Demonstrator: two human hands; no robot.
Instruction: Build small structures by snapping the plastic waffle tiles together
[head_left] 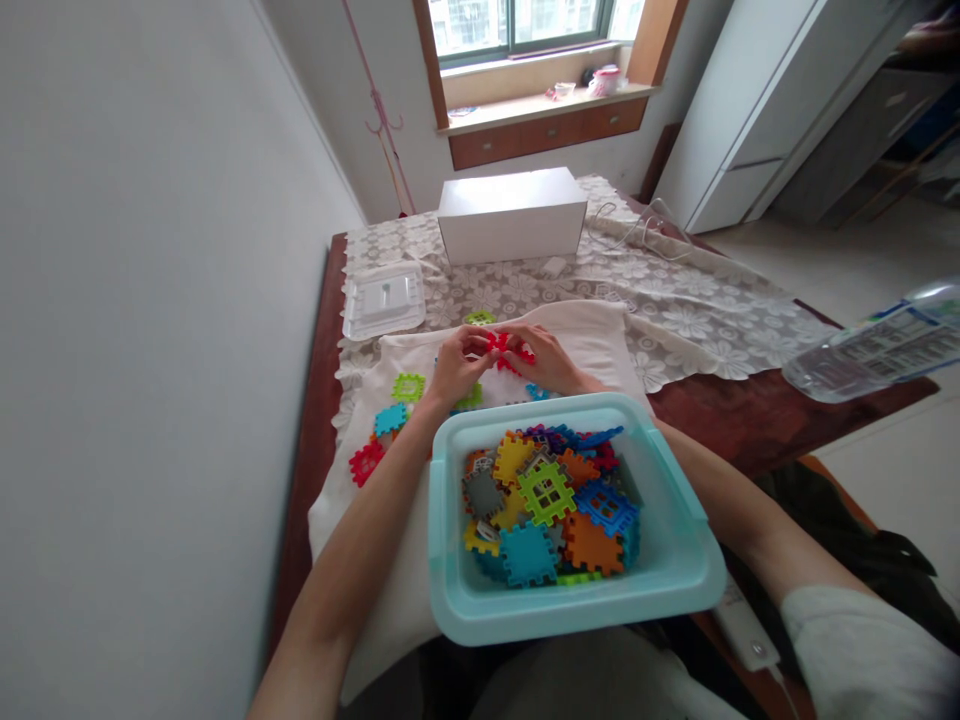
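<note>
Beyond the tub, my left hand (461,362) and my right hand (547,360) meet over the white cloth (600,345). The fingers of both are pinched on red interlocking plastic tiles (500,345), partly covered by the fingertips. Around them lie loose tiles: a lime green tile (480,317) behind, a blue tile (537,392) by my right wrist, another lime green tile (409,387) to the left. A light blue tile (391,419) and a red window tile (366,463) lie beside my left forearm.
A pale teal tub (442,600) full of mixed notched tiles stands close to me, between my forearms. A white box (514,222) and a white lid (384,302) rest on the lace tablecloth (697,320). The clear bottle (877,345) is at the right edge.
</note>
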